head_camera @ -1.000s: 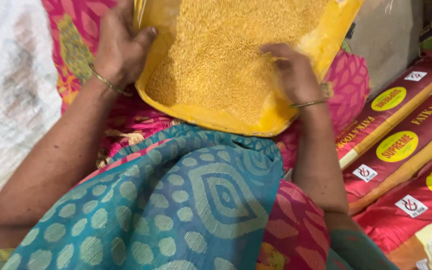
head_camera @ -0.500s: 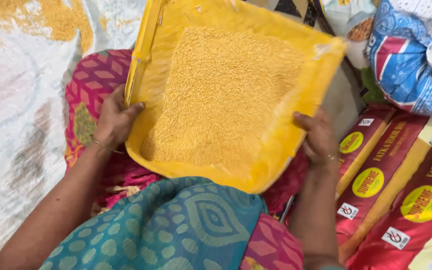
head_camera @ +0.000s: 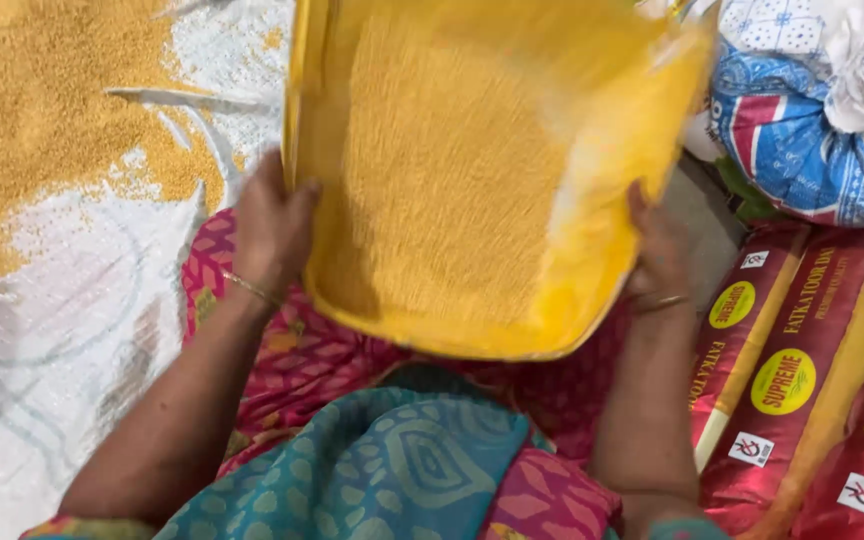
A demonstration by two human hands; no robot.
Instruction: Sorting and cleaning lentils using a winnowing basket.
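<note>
Both hands grip a yellow tray (head_camera: 592,300) of yellow grain (head_camera: 452,180) above the lap: left hand (head_camera: 272,225) clasps its 9 o'clock rim, right hand (head_camera: 657,250) its 3 o'clock rim. Much sifted grain (head_camera: 42,110) already lies on the white sheet (head_camera: 72,360) at 10 o'clock; the trayful remains. Compared with half a second ago, the tray sits closer and blurred, as if shaken.

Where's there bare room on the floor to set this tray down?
Bare white sheet lies beside the left hand, between the spilled yellow grain and the pink cloth. The right side is crowded: red packets and a blue-white sack press close to the right hand holding the yellow tray.
</note>
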